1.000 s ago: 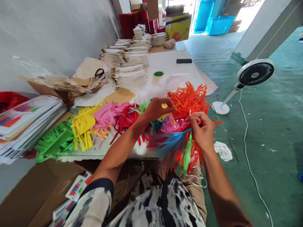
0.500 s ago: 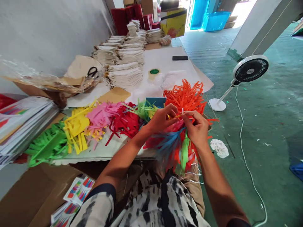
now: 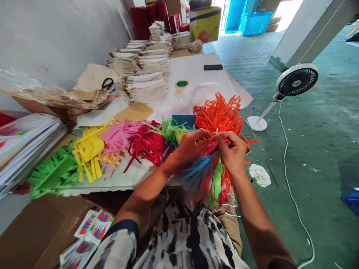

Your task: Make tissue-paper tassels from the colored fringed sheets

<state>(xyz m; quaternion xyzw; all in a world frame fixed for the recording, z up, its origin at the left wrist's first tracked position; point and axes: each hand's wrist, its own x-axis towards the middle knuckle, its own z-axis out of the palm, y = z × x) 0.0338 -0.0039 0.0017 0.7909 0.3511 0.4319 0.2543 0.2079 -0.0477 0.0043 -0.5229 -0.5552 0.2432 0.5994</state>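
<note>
In the head view, right of centre, pinching a yellow strip (image 3: 211,138) in the left hand (image 3: 190,145). Thumb and finger of the right hand (image 3: 234,150) drawn narrow beside a white tip (image 3: 217,130); cannot tell exactly on what. Showing blue tassel (image 3: 198,170) and green tassel (image 3: 216,183) just below the hands, orange fringe (image 3: 218,114) just above, red fringe (image 3: 147,145) left of centre, fan (image 3: 296,83) at upper right.

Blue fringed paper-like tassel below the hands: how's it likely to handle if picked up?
The blue fringed paper-like tassel will probably flop, since its narrow strips droop and splay. Likely light for its bulk; the strips look thin. Might tangle with the bright green paper-like tassel hanging close beside it.
</note>
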